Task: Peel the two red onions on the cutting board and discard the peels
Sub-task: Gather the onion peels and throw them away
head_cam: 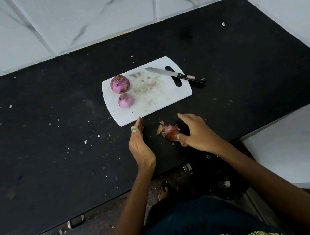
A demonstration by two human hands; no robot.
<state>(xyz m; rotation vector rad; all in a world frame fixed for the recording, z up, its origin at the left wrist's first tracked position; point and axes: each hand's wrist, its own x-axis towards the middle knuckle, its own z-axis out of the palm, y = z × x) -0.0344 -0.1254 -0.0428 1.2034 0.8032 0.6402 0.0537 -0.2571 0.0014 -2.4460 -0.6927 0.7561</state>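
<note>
Two peeled purple onions sit on the left part of the white cutting board (159,96): a larger onion (120,84) at the back and a smaller onion (126,100) in front of it. A pile of reddish-brown onion peels (166,129) lies on the black counter just below the board. My right hand (196,131) curls over the right side of the pile, thumb on the peels. My left hand (140,143) stands edge-on to the left of the pile, fingers straight, fingertips near the board's front edge, apart from the peels.
A knife (174,73) with a black handle lies across the board's right end, blade pointing left. The black counter (54,141) is speckled with small scraps. Tiled walls stand behind and at the right. The counter's front edge runs just below my wrists.
</note>
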